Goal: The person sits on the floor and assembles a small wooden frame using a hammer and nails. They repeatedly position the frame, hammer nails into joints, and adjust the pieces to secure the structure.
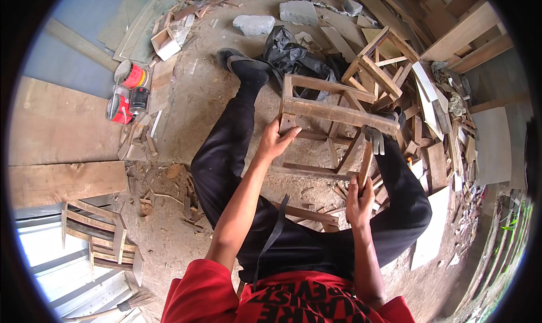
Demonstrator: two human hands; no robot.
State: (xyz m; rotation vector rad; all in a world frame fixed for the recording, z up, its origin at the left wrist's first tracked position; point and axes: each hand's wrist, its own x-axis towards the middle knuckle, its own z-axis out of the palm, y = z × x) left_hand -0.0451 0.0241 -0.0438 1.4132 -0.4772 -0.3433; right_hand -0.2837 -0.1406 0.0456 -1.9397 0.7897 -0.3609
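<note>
Between my legs stands a wooden frame (333,112), built of squared bars like a small stool or chair base. My left hand (275,139) is closed around its near left corner post, thumb along the wood. In my right hand (360,201) is a claw hammer (366,164), gripped low on its wooden handle. The metal hammer head lies close to the right end of the frame's long top bar; I cannot tell whether they touch. Part of the frame's lower bars is hidden behind the hammer and hand.
Another wooden frame (379,63) lies on a heap of offcuts (437,165) at right. A black plastic bag (288,49) and pale stone blocks (254,25) are ahead. Paint cans (119,108) stand at left, above slatted wooden pieces (104,238). Wood scraps litter the dirt floor.
</note>
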